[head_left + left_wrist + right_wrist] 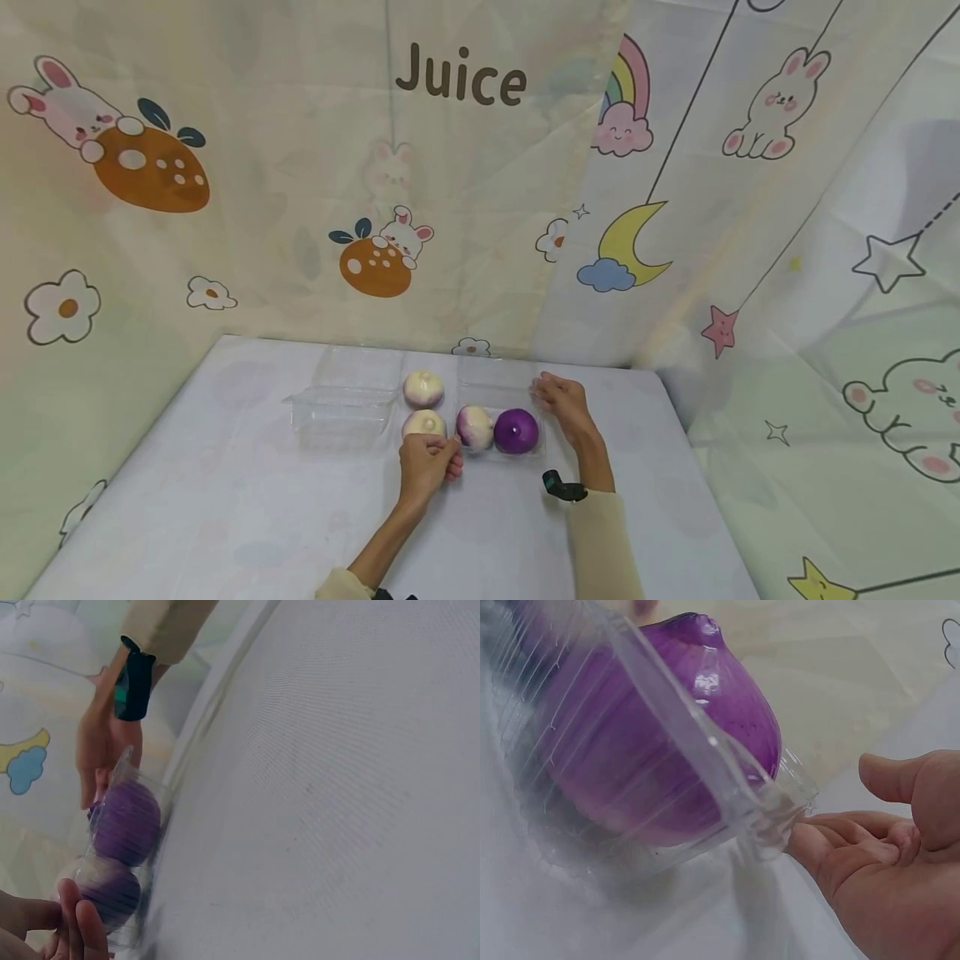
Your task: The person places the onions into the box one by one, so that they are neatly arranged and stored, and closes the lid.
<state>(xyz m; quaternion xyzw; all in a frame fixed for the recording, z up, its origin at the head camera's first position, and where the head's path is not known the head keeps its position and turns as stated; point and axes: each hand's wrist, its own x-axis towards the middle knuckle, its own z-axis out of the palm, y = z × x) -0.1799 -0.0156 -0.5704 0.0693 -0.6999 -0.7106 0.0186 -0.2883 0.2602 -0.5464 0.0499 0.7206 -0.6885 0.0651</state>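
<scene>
A clear plastic clamshell box (542, 446), lid raised at the back, holds a white-and-purple turnip (475, 427) on its left and a glossy purple onion (516, 431) on its right. At the box's front left edge, my left hand (427, 467) pinches the rim between thumb and fingers; part of that grip is hidden in the left wrist view. On the other side, my right hand (566, 406) has its fingertips against the box's corner, and the right wrist view shows its thumb (892, 778) apart from the plastic. Just beyond my left hand sits a loose turnip (423, 423), partly covered by it.
Another turnip (423, 388) sits behind the first loose one. To the left stands a second clear clamshell box (341, 421), its lid up. The white table (247, 492) meets printed cloth (285, 317) at the back and sides.
</scene>
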